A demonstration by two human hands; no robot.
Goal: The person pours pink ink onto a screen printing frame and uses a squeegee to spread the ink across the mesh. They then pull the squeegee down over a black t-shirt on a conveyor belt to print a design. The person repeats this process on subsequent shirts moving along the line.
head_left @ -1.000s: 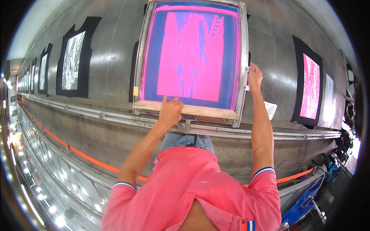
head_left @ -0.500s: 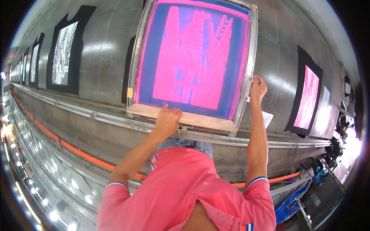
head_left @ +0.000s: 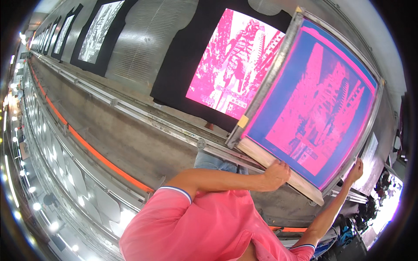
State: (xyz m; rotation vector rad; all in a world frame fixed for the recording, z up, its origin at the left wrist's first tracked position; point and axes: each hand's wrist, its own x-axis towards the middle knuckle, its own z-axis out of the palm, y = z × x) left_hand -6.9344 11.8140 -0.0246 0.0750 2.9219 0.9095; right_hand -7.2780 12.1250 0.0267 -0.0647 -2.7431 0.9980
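Note:
A screen-printing frame [head_left: 273, 71] with pink and blue mesh is tilted at the right. My left hand [head_left: 277, 175] is closed, its fingers curled over the wooden bar [head_left: 301, 185] along the frame's near edge. At the frame's right side, my right hand [head_left: 355, 172] grips the metal edge, with its fingertips partly hidden. Left of the frame lies a black shirt [head_left: 172, 80] bearing a pink-and-white print [head_left: 233, 65]. The frame covers the right part of this shirt.
More black shirts with white prints, such as a near one [head_left: 77, 52], lie in a row along the metal table [head_left: 136, 48] to the left. A metal rail [head_left: 139, 123] runs along its near edge. An orange strip [head_left: 98, 152] stretches along the lower left.
The frame has moved to the right and turned in view, both hands going with it. The black shirt with the pink-and-white print is now uncovered; the view has also shifted.

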